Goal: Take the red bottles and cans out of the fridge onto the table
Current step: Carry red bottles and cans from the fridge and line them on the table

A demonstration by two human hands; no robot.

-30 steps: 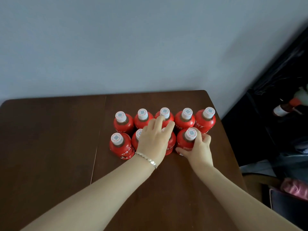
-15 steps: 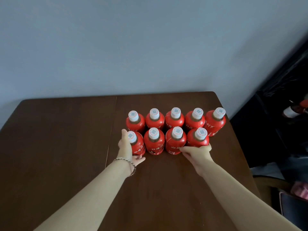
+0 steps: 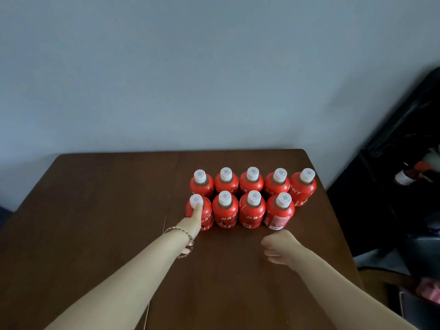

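Several red bottles with white caps stand upright in two tight rows on the dark brown table (image 3: 95, 210), at its far right. The front-left bottle (image 3: 206, 216) is touched by one raised digit of my left hand (image 3: 193, 221); its other fingers curl loosely back under the wrist and hold nothing. My right hand (image 3: 281, 247) hovers over the table just in front of the front-right bottle (image 3: 278, 214). It is clear of that bottle, fingers loosely curled and empty.
A dark open unit (image 3: 404, 144) stands right of the table, with a red-capped bottle (image 3: 404, 177) lying inside. Something pink (image 3: 429, 290) sits low at the right edge. A grey wall runs behind the table; its right edge is close to the bottles.
My right hand let go of the front-right bottle and drew back toward me. My left hand shifted from the side of the front-left bottle to its front.
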